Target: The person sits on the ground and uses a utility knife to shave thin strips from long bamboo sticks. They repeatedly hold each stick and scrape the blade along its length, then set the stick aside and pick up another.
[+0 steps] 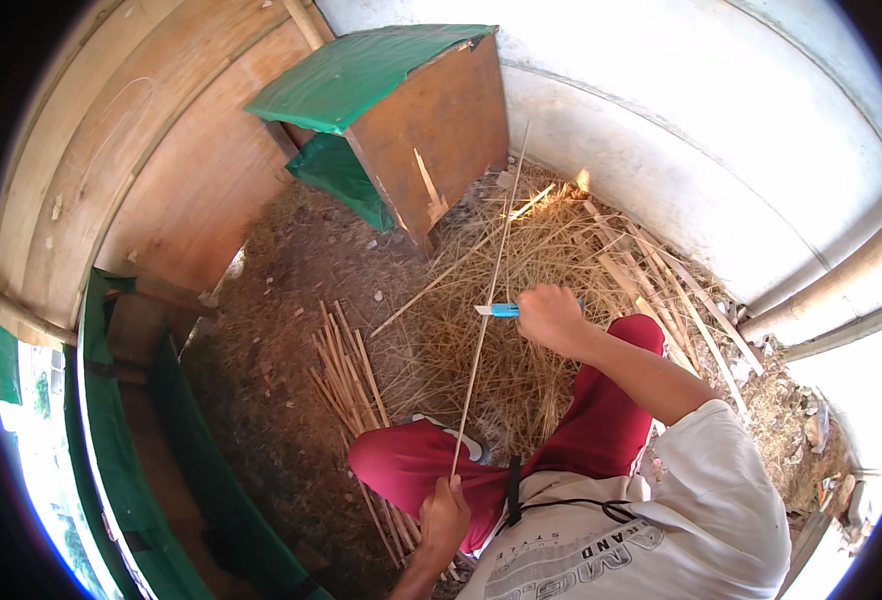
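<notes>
My right hand (551, 318) is closed around a blue utility knife (505, 310), its short blade pointing left. The blade meets or crosses a long thin bamboo strip (482, 352); whether it touches cannot be made out. Near my left knee, my left hand (445, 512) grips the strip's lower end. From there the strip slants up and away toward the far wall. Under and beside it lies a heap of straw-like shavings (501, 385). A bundle of split bamboo sticks (345, 365) rests on the ground to the left, running partly under my left leg.
A wooden box with a green cover (381, 75) stands at the back. More wooden slats (651, 290) lie to the right by the pale wall (661, 120). A green-lined wooden trough (151, 450) runs along the left, beside a plywood wall (191, 130).
</notes>
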Demonstrator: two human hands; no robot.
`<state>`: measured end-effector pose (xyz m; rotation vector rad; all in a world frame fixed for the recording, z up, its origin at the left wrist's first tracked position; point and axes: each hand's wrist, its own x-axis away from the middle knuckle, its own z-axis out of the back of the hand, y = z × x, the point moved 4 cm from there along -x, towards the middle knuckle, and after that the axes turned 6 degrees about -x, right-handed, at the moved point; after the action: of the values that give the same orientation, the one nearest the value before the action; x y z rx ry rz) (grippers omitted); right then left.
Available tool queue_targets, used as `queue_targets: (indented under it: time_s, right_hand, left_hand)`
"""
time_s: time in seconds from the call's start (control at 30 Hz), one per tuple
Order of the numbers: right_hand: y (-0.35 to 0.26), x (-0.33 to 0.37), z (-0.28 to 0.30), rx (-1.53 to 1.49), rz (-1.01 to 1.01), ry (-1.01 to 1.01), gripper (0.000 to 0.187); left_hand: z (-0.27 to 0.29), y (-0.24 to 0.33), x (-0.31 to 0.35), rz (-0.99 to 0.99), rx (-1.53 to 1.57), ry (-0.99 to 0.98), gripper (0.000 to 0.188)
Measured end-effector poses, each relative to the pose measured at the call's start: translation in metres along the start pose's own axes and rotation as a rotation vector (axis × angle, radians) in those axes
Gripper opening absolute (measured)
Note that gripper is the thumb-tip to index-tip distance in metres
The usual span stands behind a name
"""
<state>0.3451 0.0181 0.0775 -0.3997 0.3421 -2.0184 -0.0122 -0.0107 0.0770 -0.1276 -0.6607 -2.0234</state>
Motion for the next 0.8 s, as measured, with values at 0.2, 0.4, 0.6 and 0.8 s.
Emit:
queue_targets:
  time_s: [0.2,0.4,0.6,0.8]
  right_hand:
    - [0.014,-0.016,-0.014,0.079,-0.014,0.041,0.015]
    - [0.021,-0.034,-0.01,0.067,-0.042,0.185,0.014]
    - [0.07,-0.069,0.0,0.146,-0.201,0.119,0.012]
    - [0.138,-0.095,0.042,0.252,-0.334,0.25,0.016]
  left_hand:
    - [0.006,0.01,0.008,-0.017,0.035,-0.054,0.035]
    - [0.016,0.017,0.028,-0.029,0.122,-0.122,0.036]
    - [0.014,-0.015,0.058,-0.063,-0.004,-0.165,0.039]
    - [0.018,-0.064,0.09,0.037,0.032,-0.179,0.04]
